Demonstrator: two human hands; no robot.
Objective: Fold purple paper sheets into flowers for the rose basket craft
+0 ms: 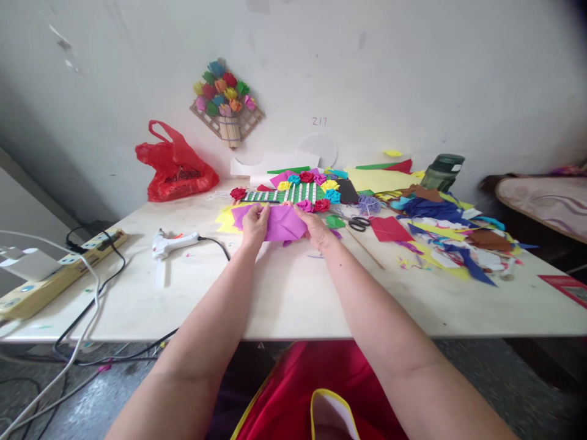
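Observation:
Both my hands reach out to a purple paper sheet (282, 223) lying on the white table (293, 293). My left hand (255, 223) is closed, pinching the sheet's left part with fingers and thumb. My right hand (316, 227) is closed on the sheet's right edge. Just behind the sheet lies a green-and-white striped panel (287, 195) ringed with paper flowers in red, pink, yellow and blue.
A white glue gun (172, 242) with a black cord lies to the left. A red plastic bag (174, 165) sits at the back left, a power strip (55, 269) at the left edge. Scissors (358, 223), a red square (391, 229) and coloured paper scraps (449, 235) spread right. A flower craft (226, 101) hangs on the wall.

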